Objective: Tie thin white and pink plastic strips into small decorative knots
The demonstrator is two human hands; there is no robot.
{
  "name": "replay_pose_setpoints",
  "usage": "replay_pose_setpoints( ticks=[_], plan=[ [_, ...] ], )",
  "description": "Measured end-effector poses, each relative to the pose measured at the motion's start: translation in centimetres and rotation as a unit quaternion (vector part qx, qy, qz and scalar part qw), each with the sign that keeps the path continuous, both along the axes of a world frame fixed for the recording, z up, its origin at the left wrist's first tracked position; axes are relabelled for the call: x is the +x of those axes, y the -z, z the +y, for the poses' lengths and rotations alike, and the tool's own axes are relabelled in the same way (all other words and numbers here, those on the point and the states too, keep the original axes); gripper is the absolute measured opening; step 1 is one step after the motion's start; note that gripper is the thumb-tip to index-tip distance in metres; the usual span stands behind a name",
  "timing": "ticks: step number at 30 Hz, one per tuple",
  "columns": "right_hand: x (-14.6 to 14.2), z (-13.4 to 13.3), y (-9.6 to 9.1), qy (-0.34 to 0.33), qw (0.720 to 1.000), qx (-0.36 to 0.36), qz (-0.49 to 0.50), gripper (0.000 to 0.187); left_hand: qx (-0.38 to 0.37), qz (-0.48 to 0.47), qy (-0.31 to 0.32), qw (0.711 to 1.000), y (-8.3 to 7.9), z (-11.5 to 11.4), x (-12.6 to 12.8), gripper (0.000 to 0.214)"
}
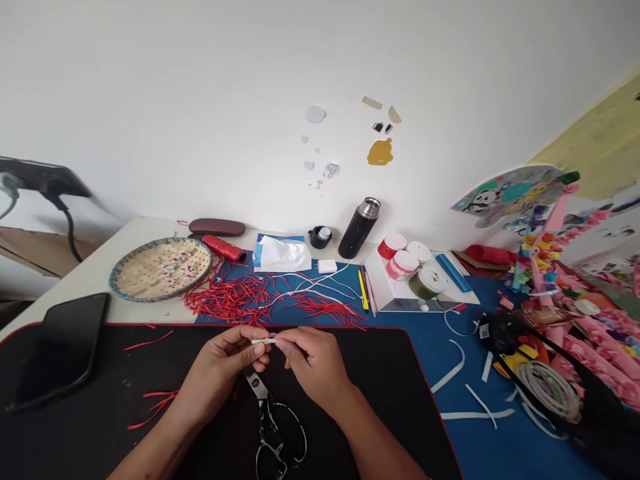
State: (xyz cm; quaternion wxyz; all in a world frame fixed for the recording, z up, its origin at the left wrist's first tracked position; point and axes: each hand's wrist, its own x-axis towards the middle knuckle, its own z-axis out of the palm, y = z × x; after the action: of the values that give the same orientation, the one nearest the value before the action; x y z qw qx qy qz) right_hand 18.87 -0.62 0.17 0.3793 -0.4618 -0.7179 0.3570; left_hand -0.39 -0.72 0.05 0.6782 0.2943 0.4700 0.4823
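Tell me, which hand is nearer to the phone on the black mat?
Left. The left hand is to the right of the phone in the view, apart from it. The right hand is farther right, beyond the left hand.

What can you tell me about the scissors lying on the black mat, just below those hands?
The scissors have pale metal blades with a round dark mark near the top and large, dark looped metal handles. They lie flat on a black desk mat, handles toward the person and blades pointing away, and they look closed or nearly so. The blade tips pass out of sight beneath the person's left hand, so the tips cannot be seen, and it is hard to tell whether the hand touches them.
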Motion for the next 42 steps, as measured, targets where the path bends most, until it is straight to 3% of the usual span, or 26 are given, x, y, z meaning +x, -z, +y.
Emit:
replay_pose_setpoints(
  ticks=[11,42],
  plan=[
    [0.0,0.1,0.4,-0.008,0.999,0.054,-0.005,0.025,0.042,0.060,0.046,0.996,0.6,-0.2,-0.5,0.033],
    [-0.2,0.0,0.6,-0.002,0.999,0.027,-0.018,0.022,0.081,0.043,0.055,0.994,1.1,0.1,-0.3,0.031]
  ],
)
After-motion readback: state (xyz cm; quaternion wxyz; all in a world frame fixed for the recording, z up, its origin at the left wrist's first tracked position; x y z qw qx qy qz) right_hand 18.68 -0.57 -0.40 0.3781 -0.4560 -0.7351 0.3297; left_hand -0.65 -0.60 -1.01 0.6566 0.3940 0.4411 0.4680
